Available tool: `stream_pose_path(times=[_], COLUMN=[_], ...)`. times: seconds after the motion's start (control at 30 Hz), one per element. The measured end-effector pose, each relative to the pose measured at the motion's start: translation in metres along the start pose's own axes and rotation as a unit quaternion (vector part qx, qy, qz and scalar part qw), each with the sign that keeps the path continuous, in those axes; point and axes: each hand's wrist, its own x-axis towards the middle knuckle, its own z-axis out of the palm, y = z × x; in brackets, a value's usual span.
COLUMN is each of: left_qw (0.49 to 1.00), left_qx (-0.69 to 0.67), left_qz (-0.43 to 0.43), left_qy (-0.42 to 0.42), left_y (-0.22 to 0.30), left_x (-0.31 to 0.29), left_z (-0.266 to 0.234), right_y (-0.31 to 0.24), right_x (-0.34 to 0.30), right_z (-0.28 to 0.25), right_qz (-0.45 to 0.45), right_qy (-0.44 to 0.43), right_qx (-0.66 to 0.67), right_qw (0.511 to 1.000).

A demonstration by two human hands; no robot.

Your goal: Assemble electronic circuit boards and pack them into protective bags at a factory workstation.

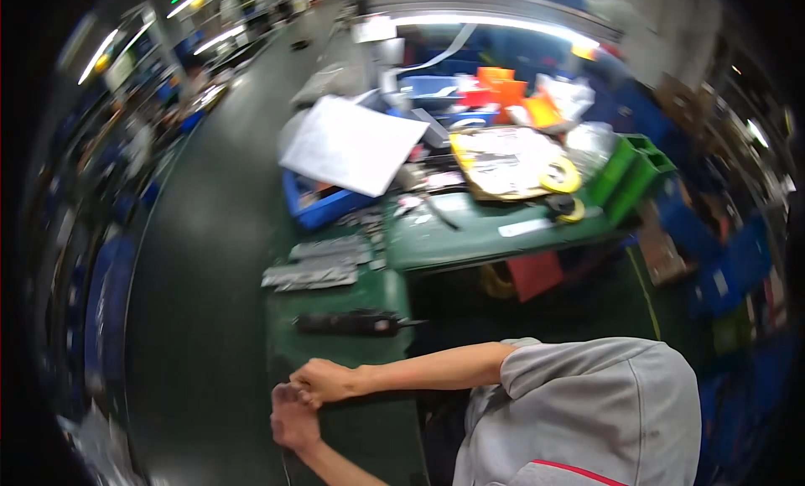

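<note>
My right hand (pixel 323 381) is closed, its fingers bent in against my left hand (pixel 293 419). The two hands meet over the edge between the green bench (pixel 306 306) and the dark green belt (pixel 201 318). The left hand's fingers are smeared and partly covered, so anything held between the hands is hidden. Just beyond them lies a black electric screwdriver (pixel 348 322), its bit pointing right, touched by neither hand. Farther up the bench are silvery strip-like pieces (pixel 314 268) in a stack, with small dark parts (pixel 366 228) beside them.
White paper (pixel 356 144) lies over a blue bin (pixel 323 207). A yellow-edged board (pixel 499 163) bears a yellow tape roll (pixel 560 176). To the right stands a green bin (pixel 625 180). Orange containers (pixel 503 92) sit behind. The belt runs away on the left.
</note>
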Motion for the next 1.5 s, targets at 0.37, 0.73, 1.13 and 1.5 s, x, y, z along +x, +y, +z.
stream_pose_path(times=[0.37, 0.73, 1.13, 1.5], left_qw=[0.979, 0.962, 0.936, 0.745], left_qx=[0.139, 0.185, 0.268, 0.538], left_qz=[-0.020, -0.012, 0.005, 0.039], left_qy=[0.147, 0.200, 0.228, 0.392], left_y=[-0.007, -0.011, -0.010, -0.065], left_x=[0.018, 0.019, 0.007, 0.048], left_z=[0.006, 0.004, -0.031, 0.029], right_y=[-0.073, -0.129, -0.065, -0.029], right_x=[-0.359, -0.431, -0.391, -0.373], right_z=[-0.258, -0.407, -0.408, -0.384], right_qz=[0.231, 0.217, 0.306, 0.297], right_qy=[0.243, 0.594, 0.400, 0.387], right_qx=[-0.294, -0.352, -0.390, -0.310], right_qw=[0.895, 0.690, 0.771, 0.816])
